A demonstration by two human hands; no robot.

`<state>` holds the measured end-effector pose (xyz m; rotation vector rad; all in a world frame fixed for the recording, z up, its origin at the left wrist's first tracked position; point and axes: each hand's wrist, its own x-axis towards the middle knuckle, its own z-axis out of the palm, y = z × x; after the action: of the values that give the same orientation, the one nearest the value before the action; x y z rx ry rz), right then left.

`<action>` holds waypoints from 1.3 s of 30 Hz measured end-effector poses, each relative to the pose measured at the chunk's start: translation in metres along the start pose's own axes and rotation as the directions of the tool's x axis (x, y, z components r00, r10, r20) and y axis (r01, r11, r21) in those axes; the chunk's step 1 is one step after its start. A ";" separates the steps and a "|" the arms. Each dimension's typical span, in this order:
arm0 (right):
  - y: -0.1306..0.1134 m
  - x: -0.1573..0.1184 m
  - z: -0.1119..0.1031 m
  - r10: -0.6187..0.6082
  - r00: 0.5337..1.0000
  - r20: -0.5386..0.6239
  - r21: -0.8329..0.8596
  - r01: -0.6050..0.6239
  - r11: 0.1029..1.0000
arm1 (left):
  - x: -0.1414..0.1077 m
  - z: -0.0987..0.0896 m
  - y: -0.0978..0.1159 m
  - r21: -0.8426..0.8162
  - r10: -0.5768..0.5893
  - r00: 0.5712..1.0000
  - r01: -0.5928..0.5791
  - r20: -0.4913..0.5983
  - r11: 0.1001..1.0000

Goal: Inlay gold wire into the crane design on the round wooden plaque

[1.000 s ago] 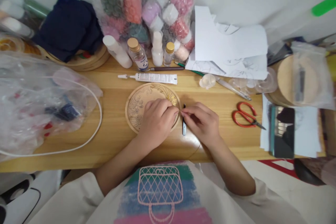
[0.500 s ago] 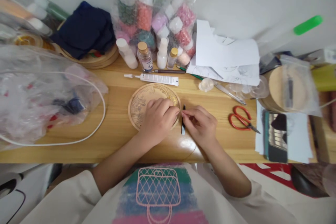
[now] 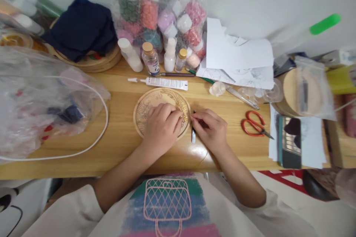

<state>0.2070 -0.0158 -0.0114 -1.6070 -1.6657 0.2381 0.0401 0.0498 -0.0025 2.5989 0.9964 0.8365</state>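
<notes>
A round wooden plate [image 3: 140, 107] lies in front of me, with a dark line pattern and gold lines along its right side. My left hand [image 3: 162, 124] rests over its middle, fingers curled and closed; whatever is under the fingertips is hidden. Just off the plate's right edge, my right hand [image 3: 211, 127] pinches thumb and forefinger together. What sits in that pinch is too small to make out. Partly beside my right fingertips lie dark tweezers [image 3: 193, 135] with a light end. A fine curved line [image 3: 204, 160] shows on the table below my right wrist.
Behind the plate lie a white glue tube [image 3: 167, 83] and small bottles [image 3: 151, 59]. Red-handled scissors [image 3: 252, 123] and a phone [image 3: 289, 142] are at right. A plastic bag [image 3: 55, 107] and white cable [image 3: 104, 126] fill the left. Papers [image 3: 239, 52] lie at the back.
My left hand has drawn slightly left, and its fingertips are now farther from my right fingertips. The right hand keeps its pinch. The whole view has shifted a little.
</notes>
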 end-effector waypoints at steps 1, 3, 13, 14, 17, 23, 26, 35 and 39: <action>0.000 0.000 0.000 0.000 1.000 0.004 -0.002 0.000 1.000 | 0.000 0.000 0.000 0.000 -0.006 1.000 0.006 0.010 1.000; -0.001 0.000 0.000 0.006 1.000 0.011 -0.003 -0.006 1.000 | -0.001 -0.001 0.001 0.005 -0.021 0.999 0.020 0.036 1.000; -0.005 0.000 -0.002 0.018 1.000 0.020 -0.014 -0.018 1.000 | -0.001 -0.005 0.005 -0.024 -0.063 0.994 0.065 0.084 0.998; -0.006 0.000 -0.002 0.020 0.999 0.025 -0.015 -0.020 1.000 | -0.001 -0.006 0.005 -0.027 -0.062 0.994 0.065 0.085 0.998; -0.007 0.001 -0.003 0.030 0.999 0.040 -0.009 -0.030 1.000 | -0.001 -0.006 0.006 -0.026 -0.059 0.995 0.061 0.082 0.998; -0.008 0.000 -0.003 0.052 0.998 0.046 0.012 -0.052 0.999 | 0.000 -0.007 0.006 -0.022 -0.062 0.995 0.064 0.083 0.998; -0.008 0.001 -0.003 0.051 0.998 0.046 0.020 -0.052 0.998 | 0.001 -0.007 0.006 -0.021 -0.063 0.995 0.065 0.080 0.998; -0.008 0.000 -0.005 0.067 0.997 0.050 0.016 -0.068 0.998 | 0.001 -0.007 0.005 -0.005 -0.061 0.995 0.062 0.077 0.998; -0.008 0.001 -0.005 0.068 0.996 0.053 0.020 -0.069 0.997 | 0.001 -0.007 0.005 -0.005 -0.057 0.995 0.057 0.083 0.998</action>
<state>0.2040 -0.0186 -0.0030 -1.6563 -1.6435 0.3345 0.0389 0.0470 0.0057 2.5636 1.0371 0.7115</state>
